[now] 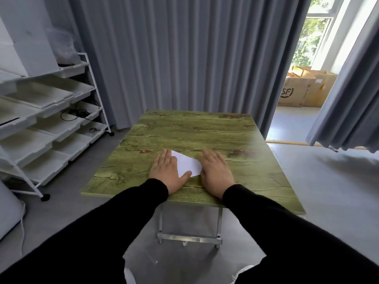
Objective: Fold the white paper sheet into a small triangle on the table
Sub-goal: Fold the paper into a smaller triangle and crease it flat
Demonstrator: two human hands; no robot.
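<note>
Inspection at the green wood-grain table (205, 128), centre of the frame. The white paper sheet (187, 166) lies flat on it, just below mid-frame, between my two hands. What shows of it is a small, roughly triangular white shape; its left edge runs under my left hand, and its lower right corner meets my right hand, so I cannot confirm the full outline.

My left hand (167, 171) rests palm down, fingers straight and together, the thumb (185, 174) spread out and lying across the lower edge of the paper. It pins the sheet; nothing is pinched or lifted. My right hand (215, 172) is likewise flat and spread, palm on the table, its inner edge touching or just beside the paper's right corner; I cannot tell which. Neither hand grasps anything.

Assessment of progress: the sheet is already much reduced and layered, which suggests the main folds are made. The pose reads as pressing creases flat. Remaining, in my judgement: lift the hands, check that the shape is a clean triangle, and perhaps one further fold or a firmer crease.

Surroundings: grey curtains (184, 58) behind the table, a white tray rack (51, 111) at left of frame, cardboard boxes (297, 91) at upper right
</note>
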